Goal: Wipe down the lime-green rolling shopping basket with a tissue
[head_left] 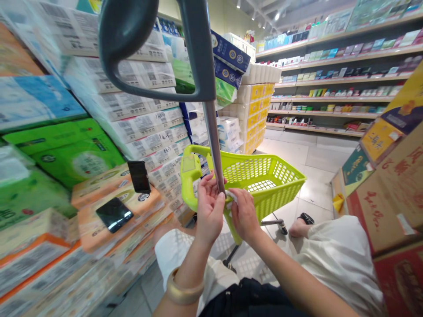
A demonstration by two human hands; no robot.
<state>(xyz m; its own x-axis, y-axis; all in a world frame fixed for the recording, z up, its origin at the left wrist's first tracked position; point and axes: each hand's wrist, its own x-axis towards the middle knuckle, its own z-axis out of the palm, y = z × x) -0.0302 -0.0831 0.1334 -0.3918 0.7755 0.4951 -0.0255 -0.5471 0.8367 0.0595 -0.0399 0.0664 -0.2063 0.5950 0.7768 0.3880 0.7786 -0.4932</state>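
The left hand [210,212] curls loosely around the foot of the metal pole [213,147], seemingly to steady it. Just beside it, the right hand [243,212] pinches a small white wad [234,196], perhaps a wipe, close to the pole's base. The pole stands at the near end of the green cart [280,193], raising its grey handle [198,48], presumably for easy pushing. Two dark devices [114,214] sit on orange packs [87,226], probably to stay within reach
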